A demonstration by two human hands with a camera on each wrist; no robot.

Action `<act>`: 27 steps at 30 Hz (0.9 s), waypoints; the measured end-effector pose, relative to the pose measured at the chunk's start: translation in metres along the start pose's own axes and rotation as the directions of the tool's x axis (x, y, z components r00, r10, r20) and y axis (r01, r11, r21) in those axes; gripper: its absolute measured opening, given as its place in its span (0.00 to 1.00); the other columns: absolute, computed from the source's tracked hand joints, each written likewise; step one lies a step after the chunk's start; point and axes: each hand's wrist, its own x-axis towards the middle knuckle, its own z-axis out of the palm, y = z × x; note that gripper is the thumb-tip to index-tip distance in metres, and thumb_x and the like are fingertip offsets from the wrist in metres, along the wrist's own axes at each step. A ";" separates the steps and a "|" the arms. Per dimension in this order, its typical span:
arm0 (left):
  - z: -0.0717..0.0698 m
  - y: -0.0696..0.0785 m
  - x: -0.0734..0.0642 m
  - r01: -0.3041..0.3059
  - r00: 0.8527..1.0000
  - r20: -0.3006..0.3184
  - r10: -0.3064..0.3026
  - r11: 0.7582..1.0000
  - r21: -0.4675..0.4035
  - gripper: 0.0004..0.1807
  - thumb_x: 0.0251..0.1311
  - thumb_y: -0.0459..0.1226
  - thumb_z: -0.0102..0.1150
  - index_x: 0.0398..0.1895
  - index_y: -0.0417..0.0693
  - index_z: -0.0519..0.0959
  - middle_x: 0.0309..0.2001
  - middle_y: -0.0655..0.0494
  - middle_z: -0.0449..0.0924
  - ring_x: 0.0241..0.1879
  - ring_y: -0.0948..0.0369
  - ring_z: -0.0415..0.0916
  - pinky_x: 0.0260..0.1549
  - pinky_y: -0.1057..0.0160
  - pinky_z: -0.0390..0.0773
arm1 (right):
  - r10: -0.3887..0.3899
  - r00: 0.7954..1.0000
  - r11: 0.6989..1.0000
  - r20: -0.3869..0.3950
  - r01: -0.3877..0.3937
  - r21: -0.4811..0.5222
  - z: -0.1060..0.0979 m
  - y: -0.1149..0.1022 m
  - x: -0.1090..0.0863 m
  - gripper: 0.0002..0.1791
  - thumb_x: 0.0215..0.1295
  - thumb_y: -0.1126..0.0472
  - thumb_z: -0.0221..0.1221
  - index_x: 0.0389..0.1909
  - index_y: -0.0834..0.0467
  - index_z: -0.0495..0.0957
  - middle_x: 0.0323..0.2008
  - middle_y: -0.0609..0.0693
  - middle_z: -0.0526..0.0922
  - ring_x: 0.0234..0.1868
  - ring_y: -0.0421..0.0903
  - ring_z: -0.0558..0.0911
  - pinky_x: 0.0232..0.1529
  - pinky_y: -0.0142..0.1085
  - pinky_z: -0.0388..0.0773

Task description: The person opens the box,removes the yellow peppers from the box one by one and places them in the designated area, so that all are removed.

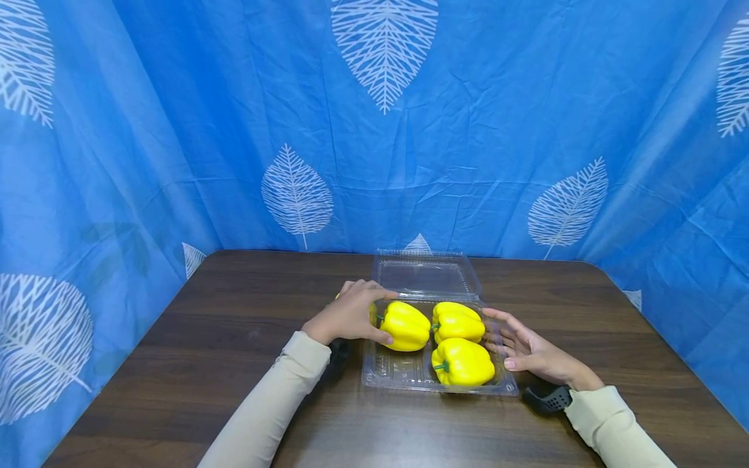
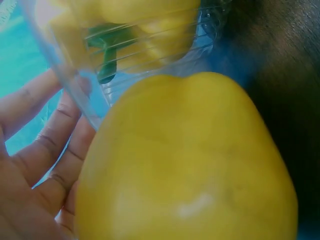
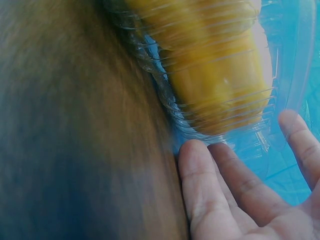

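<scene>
A clear plastic clamshell container lies opened out on the table, its lid folded back. Inside sit a left yellow bell pepper, a back-right pepper and a front-right pepper. My left hand is spread at the container's left side, thumb and index finger around the left pepper's stem end; firm contact cannot be told. Under that hand, outside the wall, is another yellow pepper, mostly hidden in the head view. My right hand has extended fingers against or very near the right wall.
The dark wooden table bears the container near its middle. Behind and on both sides hangs a blue curtain with white leaf prints, meeting the table's back edge. A black strap is around the right wrist.
</scene>
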 end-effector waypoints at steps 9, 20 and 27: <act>0.001 0.002 0.003 0.030 0.999 0.018 -0.031 0.999 0.022 0.41 0.52 0.45 0.85 0.71 0.46 0.81 0.67 0.43 0.79 0.68 0.42 0.69 0.65 0.38 0.63 | -0.014 1.000 1.000 0.007 0.014 0.006 0.000 0.001 0.000 0.45 0.78 0.64 0.61 0.87 0.46 0.49 0.79 0.40 0.61 0.74 0.33 0.72 0.71 0.32 0.72; 0.004 0.002 0.005 0.017 1.000 -0.013 -0.017 1.000 0.023 0.39 0.51 0.45 0.86 0.68 0.46 0.83 0.67 0.47 0.81 0.68 0.44 0.70 0.58 0.39 0.59 | -0.017 1.000 1.000 -0.006 0.017 -0.010 0.001 0.000 0.000 0.45 0.77 0.63 0.62 0.87 0.47 0.49 0.84 0.56 0.54 0.74 0.33 0.72 0.71 0.31 0.73; 0.004 0.003 0.003 -0.005 0.999 -0.031 0.005 1.000 0.003 0.39 0.52 0.44 0.86 0.68 0.46 0.81 0.67 0.48 0.82 0.67 0.45 0.72 0.56 0.41 0.59 | -0.003 1.000 1.000 -0.008 0.003 -0.003 -0.001 0.000 0.000 0.46 0.77 0.63 0.62 0.87 0.48 0.49 0.78 0.37 0.61 0.74 0.32 0.72 0.71 0.31 0.72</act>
